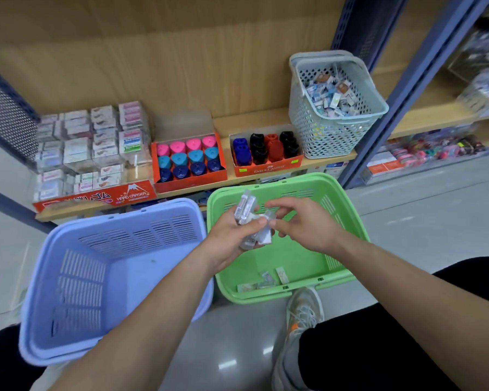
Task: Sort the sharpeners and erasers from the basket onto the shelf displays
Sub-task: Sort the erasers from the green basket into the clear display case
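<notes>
Few erasers (266, 279) in green basket (294, 263)

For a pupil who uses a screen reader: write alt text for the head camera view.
Above a green basket, a left hand grips a bunch of wrapped packets and the right hand pinches one. A blue basket stands beside it; the shelf behind holds boxed sharpeners, stacked erasers and a grey basket.

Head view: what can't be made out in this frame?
All head view.
1. Small clear-wrapped packets in the left hand: motion-blurred, partly under its fingers; sharpeners or erasers, unclear.
2. Right hand: whether it pinches a packet, blurred.
3. Grey perforated plastic basket on the shelf: items inside too small to identify.
</notes>
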`<state>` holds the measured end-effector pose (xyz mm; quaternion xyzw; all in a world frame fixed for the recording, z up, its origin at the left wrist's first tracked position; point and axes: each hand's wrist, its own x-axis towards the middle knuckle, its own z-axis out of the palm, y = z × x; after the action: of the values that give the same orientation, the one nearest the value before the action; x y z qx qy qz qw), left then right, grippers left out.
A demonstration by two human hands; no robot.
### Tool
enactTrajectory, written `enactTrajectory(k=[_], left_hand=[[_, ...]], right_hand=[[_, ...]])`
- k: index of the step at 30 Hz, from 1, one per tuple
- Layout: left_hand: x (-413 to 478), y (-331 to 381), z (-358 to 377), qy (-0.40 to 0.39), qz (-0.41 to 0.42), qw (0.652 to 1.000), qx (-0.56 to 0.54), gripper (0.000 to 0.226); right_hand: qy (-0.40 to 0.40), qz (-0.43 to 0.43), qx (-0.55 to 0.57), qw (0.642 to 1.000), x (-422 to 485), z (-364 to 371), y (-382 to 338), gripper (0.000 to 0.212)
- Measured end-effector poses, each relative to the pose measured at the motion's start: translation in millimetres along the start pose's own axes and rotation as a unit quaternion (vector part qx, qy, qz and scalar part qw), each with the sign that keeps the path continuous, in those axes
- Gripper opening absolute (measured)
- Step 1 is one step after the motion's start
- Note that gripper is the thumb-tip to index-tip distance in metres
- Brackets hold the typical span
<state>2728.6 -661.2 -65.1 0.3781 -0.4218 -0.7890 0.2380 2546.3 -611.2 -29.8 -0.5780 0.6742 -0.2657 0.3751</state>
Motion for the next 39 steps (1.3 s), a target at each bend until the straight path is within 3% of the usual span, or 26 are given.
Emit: enactTrajectory(k=[4, 7, 13, 18, 20, 24, 26, 33, 39], left_hand=[[-2, 0, -7, -0.014, 0.003, 1.0, 0.02, 0.05], [-1, -2, -8, -0.026, 0.014, 0.998, 0.059, 0.047], [3, -3, -11, -0.02, 0.016, 0.989, 0.148, 0.049], [6, -14, -20, 0.007, -0.011, 0.987, 0.16, 0.074], [7, -21, -26, 0.014, -0.032, 0.992, 0.121, 0.069], [7, -16, -32, 0.064, -0.064, 0.992, -0.087, 0.031], [9, -12, -38, 0.086, -0.076, 0.983, -0.146, 0.029], [9, -2, -37, 0.105, -0.043, 0.984, -0.14, 0.042], [9, 0, -34, 0.126, -0.033, 0.984, -0.121, 0.035]], right_hand=[[-0.001, -0.004, 0.059, 0.998, 20, -17, -14, 0.023], [-0.062, -0.016, 0.055, 0.996, 31, -9, -24, 0.012], [-0.036, 0.026, 0.011, 0.999, 52, 12, -20, 0.036], [-0.071, 0.06, 0.122, 0.988, 60, 13, -20, 0.013], [-0.051, 0.067, 0.184, 0.979, 62, 10, -19, 0.002], [-0.051, 0.1, 0.254, 0.961, 63, -2, -11, 0.022], [-0.062, 0.112, 0.268, 0.955, 62, -4, -8, 0.026], [-0.119, 0.092, 0.287, 0.946, 60, 0, -6, 0.025], [-0.137, 0.097, 0.301, 0.939, 59, 4, -1, 0.028]])
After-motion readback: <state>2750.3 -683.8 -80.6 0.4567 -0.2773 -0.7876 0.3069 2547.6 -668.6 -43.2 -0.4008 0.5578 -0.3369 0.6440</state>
